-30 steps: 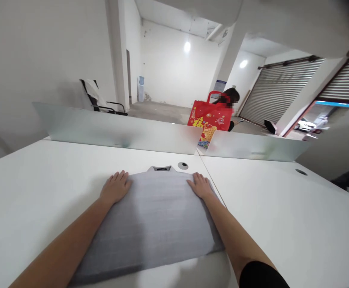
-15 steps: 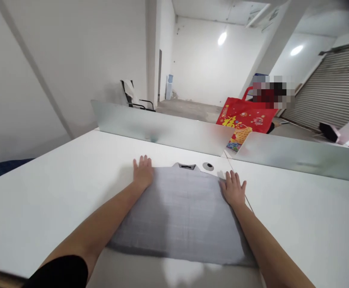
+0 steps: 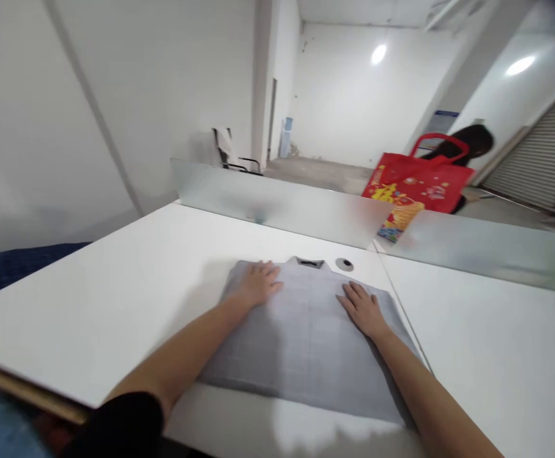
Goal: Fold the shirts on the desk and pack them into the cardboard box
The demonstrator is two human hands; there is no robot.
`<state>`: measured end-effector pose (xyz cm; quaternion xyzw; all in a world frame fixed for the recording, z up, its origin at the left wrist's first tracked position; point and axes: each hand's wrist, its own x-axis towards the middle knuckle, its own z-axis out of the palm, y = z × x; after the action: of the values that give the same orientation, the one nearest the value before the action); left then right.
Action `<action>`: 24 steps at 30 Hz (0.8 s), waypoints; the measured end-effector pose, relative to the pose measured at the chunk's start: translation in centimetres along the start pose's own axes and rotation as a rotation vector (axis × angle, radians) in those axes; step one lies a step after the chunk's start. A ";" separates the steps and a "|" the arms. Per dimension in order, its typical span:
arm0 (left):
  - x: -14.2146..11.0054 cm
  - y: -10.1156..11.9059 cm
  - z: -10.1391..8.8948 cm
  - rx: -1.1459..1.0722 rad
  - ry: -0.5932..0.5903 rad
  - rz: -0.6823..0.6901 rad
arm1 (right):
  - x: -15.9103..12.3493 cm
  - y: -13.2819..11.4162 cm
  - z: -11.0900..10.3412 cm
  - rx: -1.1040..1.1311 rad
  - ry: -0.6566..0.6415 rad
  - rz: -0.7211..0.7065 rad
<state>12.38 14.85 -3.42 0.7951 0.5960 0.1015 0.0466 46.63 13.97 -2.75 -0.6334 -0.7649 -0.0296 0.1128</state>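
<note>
Grey shirt (image 3: 309,337) lies flat beneath both hands (image 3: 259,284) (image 3: 365,313).

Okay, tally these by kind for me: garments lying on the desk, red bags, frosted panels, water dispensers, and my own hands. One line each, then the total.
Grey garment: 1
Red bag: 1
Frosted panels: 2
Water dispenser: 1
Your hands: 2, left hand and right hand
Total: 7

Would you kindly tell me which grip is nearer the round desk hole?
Right. The right grip is on the grey shirt, just this side of the hole; the left grip is farther, to its left.
</note>
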 end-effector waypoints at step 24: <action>0.2 7.7 2.1 -0.317 0.054 0.068 | -9.8 3.1 -8.5 1.106 -0.274 0.804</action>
<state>20.11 12.94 -3.96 0.7946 0.5464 0.2170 0.1519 52.50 3.58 3.19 -0.7150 -0.3814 0.4886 0.3234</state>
